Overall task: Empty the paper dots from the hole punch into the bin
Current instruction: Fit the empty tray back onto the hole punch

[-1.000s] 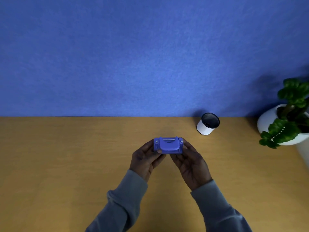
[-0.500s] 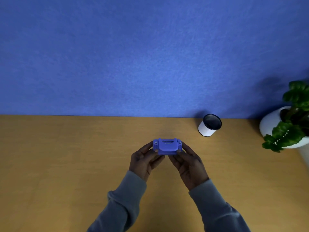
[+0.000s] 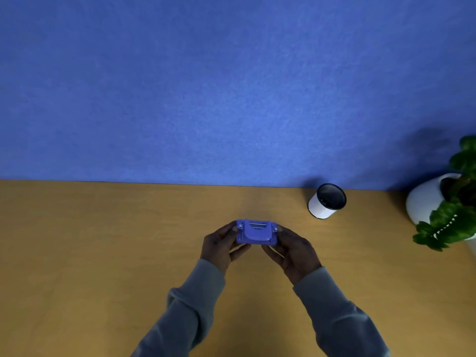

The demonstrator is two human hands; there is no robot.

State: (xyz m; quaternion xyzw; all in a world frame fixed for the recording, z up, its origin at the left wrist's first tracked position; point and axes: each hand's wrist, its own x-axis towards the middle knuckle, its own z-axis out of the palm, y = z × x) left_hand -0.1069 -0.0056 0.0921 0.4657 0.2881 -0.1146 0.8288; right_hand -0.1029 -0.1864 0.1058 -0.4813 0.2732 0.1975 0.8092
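I hold a small blue hole punch [image 3: 256,232] above the wooden desk [image 3: 103,253], near its middle. My left hand [image 3: 221,247] grips its left end and my right hand [image 3: 293,249] grips its right end, thumbs on top. The punch's top faces me, and its underside is hidden. A small white bin with a dark inside [image 3: 326,201] stands on the desk at the back, up and to the right of the punch, well apart from both hands. No paper dots show.
A blue felt partition [image 3: 231,86] rises along the desk's far edge. A white pot with a green plant [image 3: 448,204] stands at the right edge, to the right of the bin.
Both hands and the punch have stayed nearly in place, gripped the same way. The view has shifted slightly left, so the bin and plant sit further right.
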